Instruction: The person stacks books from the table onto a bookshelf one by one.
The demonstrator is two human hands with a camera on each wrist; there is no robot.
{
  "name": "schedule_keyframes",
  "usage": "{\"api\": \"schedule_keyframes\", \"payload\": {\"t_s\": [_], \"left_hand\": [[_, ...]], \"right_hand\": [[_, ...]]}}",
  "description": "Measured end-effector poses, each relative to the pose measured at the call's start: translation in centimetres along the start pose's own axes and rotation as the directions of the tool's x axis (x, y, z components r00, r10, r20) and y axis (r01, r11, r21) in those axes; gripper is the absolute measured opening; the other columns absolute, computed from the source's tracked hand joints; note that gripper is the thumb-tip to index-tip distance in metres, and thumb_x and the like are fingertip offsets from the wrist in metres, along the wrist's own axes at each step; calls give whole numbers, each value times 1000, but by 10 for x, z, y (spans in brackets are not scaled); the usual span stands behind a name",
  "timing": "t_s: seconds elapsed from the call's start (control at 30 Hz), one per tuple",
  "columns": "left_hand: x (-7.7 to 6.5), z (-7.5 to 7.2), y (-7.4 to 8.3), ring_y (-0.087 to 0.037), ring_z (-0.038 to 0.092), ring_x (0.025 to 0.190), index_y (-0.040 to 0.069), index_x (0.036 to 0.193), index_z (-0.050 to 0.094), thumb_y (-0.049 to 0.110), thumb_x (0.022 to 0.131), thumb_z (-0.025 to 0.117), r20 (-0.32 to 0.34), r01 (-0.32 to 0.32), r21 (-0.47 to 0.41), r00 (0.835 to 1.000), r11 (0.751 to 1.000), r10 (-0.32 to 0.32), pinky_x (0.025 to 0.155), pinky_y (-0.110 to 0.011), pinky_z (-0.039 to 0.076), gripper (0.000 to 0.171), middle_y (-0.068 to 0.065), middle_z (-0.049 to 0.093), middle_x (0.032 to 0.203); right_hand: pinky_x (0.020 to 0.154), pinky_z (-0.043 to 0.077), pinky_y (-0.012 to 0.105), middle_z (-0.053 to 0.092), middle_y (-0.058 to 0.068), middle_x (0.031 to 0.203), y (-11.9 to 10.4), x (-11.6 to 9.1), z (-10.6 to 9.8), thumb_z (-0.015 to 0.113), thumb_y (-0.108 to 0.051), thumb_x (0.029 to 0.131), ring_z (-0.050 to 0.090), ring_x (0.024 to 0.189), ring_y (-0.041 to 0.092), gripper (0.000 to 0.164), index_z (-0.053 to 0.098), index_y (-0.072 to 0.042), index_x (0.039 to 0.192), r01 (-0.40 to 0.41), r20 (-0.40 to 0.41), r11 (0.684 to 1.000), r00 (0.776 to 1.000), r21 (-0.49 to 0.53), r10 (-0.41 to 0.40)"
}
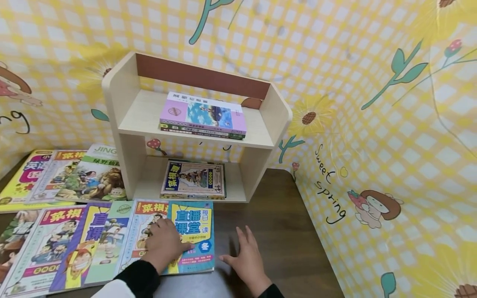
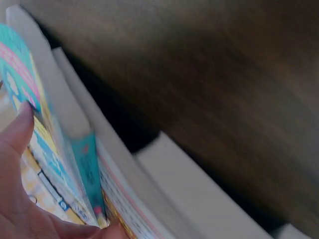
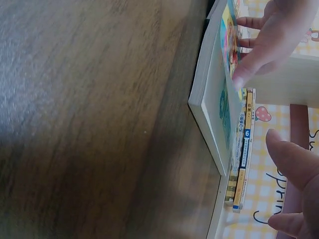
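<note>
A blue and yellow book (image 1: 197, 263) lies at the right end of a front row of overlapping books. My left hand (image 1: 164, 242) holds it near its left edge; in the left wrist view the thumb (image 2: 22, 124) is on the cover and fingers are at the teal spine (image 2: 88, 164). Just right of the book, my right hand (image 1: 249, 260) hovers with fingers spread, touching nothing. The right wrist view has the book's page edges (image 3: 207, 94) facing me. Left of it, partly under the left hand, is a pink-bordered comic book (image 1: 139, 219).
Behind the row stands a two-tier wooden shelf (image 1: 128, 99). Its upper tier bears a stack topped by a purple book (image 1: 175, 114); a stack of comics (image 1: 193, 178) lies on the lower tier. More books (image 1: 91, 178) overlap left of the shelf. Dark wooden table (image 1: 283, 231) extends right toward the patterned cloth wall.
</note>
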State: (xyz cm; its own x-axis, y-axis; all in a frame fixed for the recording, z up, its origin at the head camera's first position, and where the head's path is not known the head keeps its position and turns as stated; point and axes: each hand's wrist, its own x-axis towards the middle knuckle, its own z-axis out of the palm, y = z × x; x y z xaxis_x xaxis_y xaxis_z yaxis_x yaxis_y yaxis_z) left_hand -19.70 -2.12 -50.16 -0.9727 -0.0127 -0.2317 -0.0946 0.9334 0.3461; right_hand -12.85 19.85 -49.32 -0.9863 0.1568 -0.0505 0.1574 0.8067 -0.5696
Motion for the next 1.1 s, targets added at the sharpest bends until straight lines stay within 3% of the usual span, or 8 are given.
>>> {"api": "schedule_keyframes", "payload": {"t_s": [0.27, 0.4, 0.53, 0.6, 0.73, 0.93, 1.1], "left_hand": [[0, 7, 16, -58, 37, 113, -25, 136, 21, 51, 59, 88, -13, 51, -23, 999, 998, -51, 78, -67, 48, 128, -47, 27, 130], [-1, 7, 19, -61, 37, 114, -22, 139, 22, 49, 59, 89, -13, 62, -12, 998, 998, -62, 78, -68, 48, 126, -47, 30, 128], [0, 6, 16, -63, 41, 107, -22, 137, 23, 46, 60, 90, -36, 47, -15, 998, 999, -48, 73, -65, 50, 123, -49, 34, 123], [2, 5, 13, -64, 42, 106, -23, 136, 23, 44, 62, 90, -33, 37, -16, 999, 999, -38, 78, -65, 49, 120, -49, 36, 120], [3, 0, 3, -58, 50, 101, -27, 129, 27, 36, 65, 90, 14, 42, -80, 999, 996, -41, 84, -62, 48, 109, -46, 44, 113], [0, -11, -10, -44, 58, 98, -24, 132, 20, 17, 81, 77, 122, 75, -320, 992, 944, -38, 81, -52, 52, 87, -41, 49, 114], [-6, -15, -16, -34, 59, 90, -15, 139, 16, 10, 93, 59, 97, 17, -464, 995, 886, 32, 70, -43, 53, 67, -36, 52, 112]], "right_hand": [[98, 41, 60, 28, 23, 153, -2, -2, 2, 88, -35, 68, 35, 134, 45, 89, 47, -7, 142, -27, -3, 1000, 1000, 2, 27], [98, 41, 61, 28, 23, 153, -3, -3, 2, 87, -34, 68, 34, 135, 46, 88, 48, -7, 141, -31, -1, 1000, 1000, 6, 31], [99, 40, 62, 28, 24, 153, -4, -4, 2, 87, -34, 69, 34, 135, 46, 86, 47, -6, 141, -21, 3, 1000, 1000, 2, 21], [99, 40, 62, 28, 24, 153, -4, -4, 3, 87, -34, 70, 34, 134, 46, 86, 47, -6, 141, -17, 7, 1000, 1000, -2, 17], [99, 39, 62, 28, 25, 153, -3, -4, 3, 86, -34, 70, 34, 134, 47, 86, 47, -5, 141, -10, 15, 1000, 1000, -2, 10], [99, 38, 63, 29, 25, 152, -2, -2, 3, 84, -32, 74, 36, 134, 47, 82, 46, -5, 141, -11, 11, 1000, 1000, 23, 11], [99, 41, 61, 32, 21, 152, -9, 1, 4, 81, -31, 78, 40, 133, 43, 77, 46, -8, 143, -38, 22, 997, 999, 65, 36]]}}
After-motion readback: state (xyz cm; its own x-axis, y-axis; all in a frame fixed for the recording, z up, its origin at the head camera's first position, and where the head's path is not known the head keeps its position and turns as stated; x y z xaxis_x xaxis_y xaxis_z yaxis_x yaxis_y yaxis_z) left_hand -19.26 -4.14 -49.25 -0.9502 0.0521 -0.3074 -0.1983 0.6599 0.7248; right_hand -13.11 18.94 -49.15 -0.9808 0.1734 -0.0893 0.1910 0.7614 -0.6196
